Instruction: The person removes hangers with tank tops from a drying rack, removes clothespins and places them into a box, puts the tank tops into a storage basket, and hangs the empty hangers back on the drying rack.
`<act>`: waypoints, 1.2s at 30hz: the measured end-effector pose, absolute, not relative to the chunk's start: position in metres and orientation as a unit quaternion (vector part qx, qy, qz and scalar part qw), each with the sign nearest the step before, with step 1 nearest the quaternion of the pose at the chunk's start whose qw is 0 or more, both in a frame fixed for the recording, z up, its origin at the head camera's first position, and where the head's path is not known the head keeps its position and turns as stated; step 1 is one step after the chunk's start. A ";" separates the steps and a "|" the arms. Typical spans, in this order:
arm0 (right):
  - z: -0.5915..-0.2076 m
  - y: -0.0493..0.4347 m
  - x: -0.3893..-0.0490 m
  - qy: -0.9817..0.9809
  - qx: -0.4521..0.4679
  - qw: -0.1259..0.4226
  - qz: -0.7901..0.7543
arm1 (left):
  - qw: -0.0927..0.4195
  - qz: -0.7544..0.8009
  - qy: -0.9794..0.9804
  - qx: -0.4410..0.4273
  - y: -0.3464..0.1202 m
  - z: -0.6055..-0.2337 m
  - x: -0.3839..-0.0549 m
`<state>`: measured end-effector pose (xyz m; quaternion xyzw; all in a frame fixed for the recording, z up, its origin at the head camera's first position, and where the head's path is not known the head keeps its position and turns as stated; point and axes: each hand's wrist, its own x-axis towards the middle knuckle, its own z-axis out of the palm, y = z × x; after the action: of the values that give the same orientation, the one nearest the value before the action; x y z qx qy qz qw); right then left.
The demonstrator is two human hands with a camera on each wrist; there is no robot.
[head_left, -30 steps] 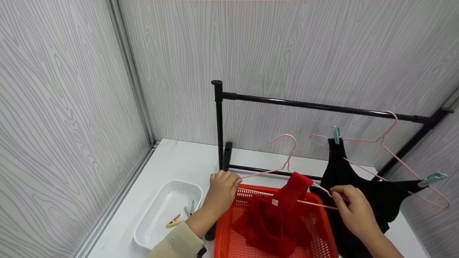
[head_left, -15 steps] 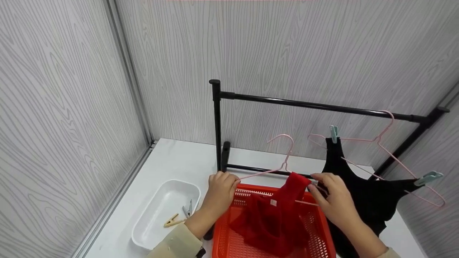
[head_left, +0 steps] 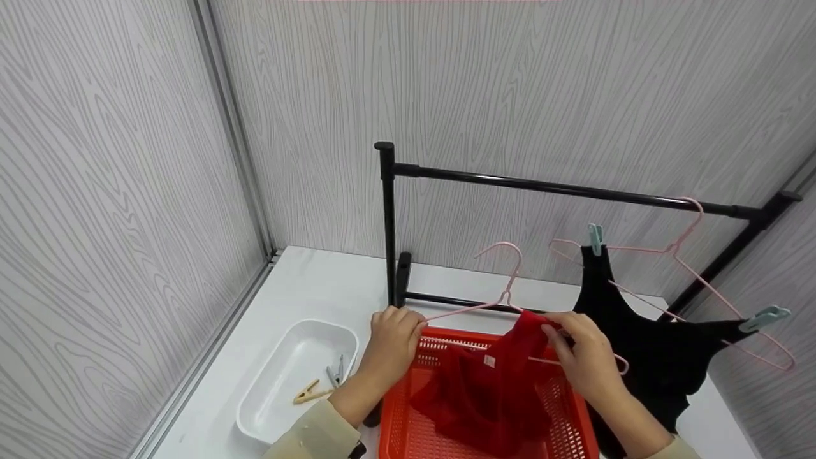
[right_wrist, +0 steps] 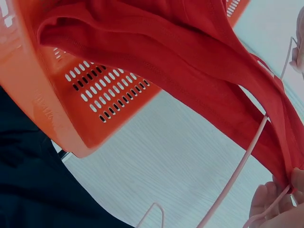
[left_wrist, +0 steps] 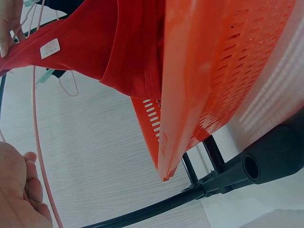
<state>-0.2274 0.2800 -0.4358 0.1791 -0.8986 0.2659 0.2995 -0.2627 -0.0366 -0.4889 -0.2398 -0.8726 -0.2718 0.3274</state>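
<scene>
My left hand [head_left: 394, 341] grips the left end of a pink wire hanger [head_left: 520, 261], whose hook points up. A red tank top [head_left: 484, 401] with a small white label [head_left: 489, 361] droops from the hanger, one strap over its right arm. With thumb and fingers, my right hand [head_left: 586, 350] pinches that red strap at the hanger's right arm. The right wrist view shows the strap [right_wrist: 273, 109] bunched at the fingertips, the hanger wire running through it. The hanger's right tip sticks out beyond the right hand. The top's lower part hangs into a red basket [head_left: 394, 414].
Behind stands a black rack with a top bar [head_left: 542, 186]. From it hangs a black tank top [head_left: 637, 357] on another pink hanger [head_left: 707, 280], held by pale green clothespins [head_left: 595, 239]. At left, a white tray [head_left: 239, 408] holds a yellow clothespin [head_left: 306, 392] and a grey one [head_left: 336, 375].
My right hand has moved left from the hanger's right end to the red strap and now pinches it. The left hand keeps its grip on the hanger's left end.
</scene>
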 end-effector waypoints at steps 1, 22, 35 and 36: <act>-0.436 0.281 -0.227 -0.896 0.180 0.303 0.271 | 0.327 -0.272 -0.873 -0.240 -0.037 -0.489 -0.263; -0.429 0.312 -0.216 -0.870 0.092 0.308 0.375 | 0.347 -0.294 -0.859 -0.235 -0.046 -0.494 -0.267; -0.432 0.337 -0.212 -0.837 0.014 0.310 0.451 | 0.349 -0.293 -0.860 -0.229 -0.049 -0.493 -0.268; -0.433 0.338 -0.211 -0.837 0.006 0.312 0.449 | 0.352 -0.294 -0.859 -0.229 -0.049 -0.493 -0.268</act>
<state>-0.2112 0.3377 -0.4328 0.0060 -0.8374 0.4486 0.3123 -0.2682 -0.0492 -0.4929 -0.2290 -0.8588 -0.2939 0.3517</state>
